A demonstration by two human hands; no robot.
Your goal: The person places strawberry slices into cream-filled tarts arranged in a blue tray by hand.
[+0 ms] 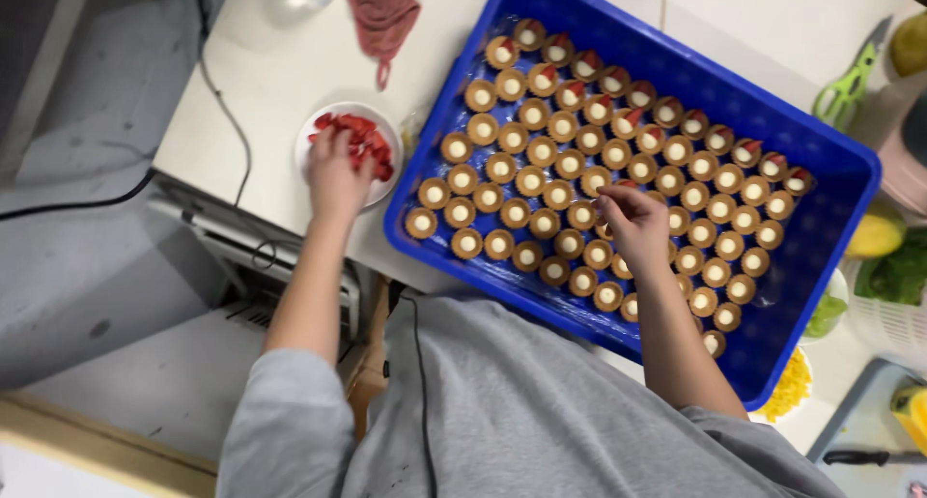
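Tartlets [541, 150] in blue crate [830, 218]: far rows strawberry-topped, most bare. Left hand [336, 174] in strawberry bowl [314, 131], grip unclear; right hand [632, 223] pinching a piece.

A small white bowl [314, 136] of cut red strawberry pieces [362, 136] sits near the desk's front edge, just beside a blue crate [821, 227]. The crate lies askew, filled with rows of small round tart shells [512, 213] with pale cream centres; those along its far side carry strawberry pieces.
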